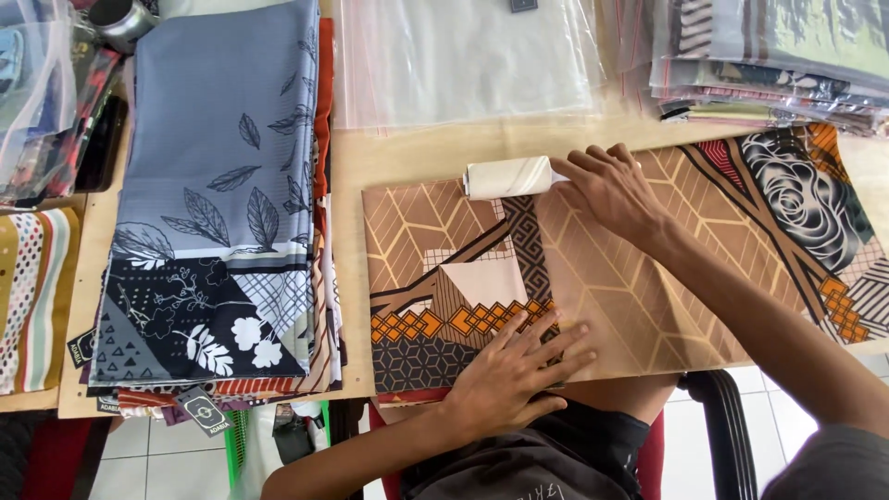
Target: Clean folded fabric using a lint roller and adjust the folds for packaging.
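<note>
We judge the brown geometric-print folded fabric (611, 278) soft, light, slippery; left hand (514, 370) presses it flat, open; right hand (611, 190) grips white lint roller (509, 177)

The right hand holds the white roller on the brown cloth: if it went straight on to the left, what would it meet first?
Probably the stack of folded cloths, past the bare table. The right hand and lint roller point left.

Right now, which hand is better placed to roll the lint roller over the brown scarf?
The right hand: it already holds the lint roller. The left hand lies flat, pinning the brown scarf.
</note>
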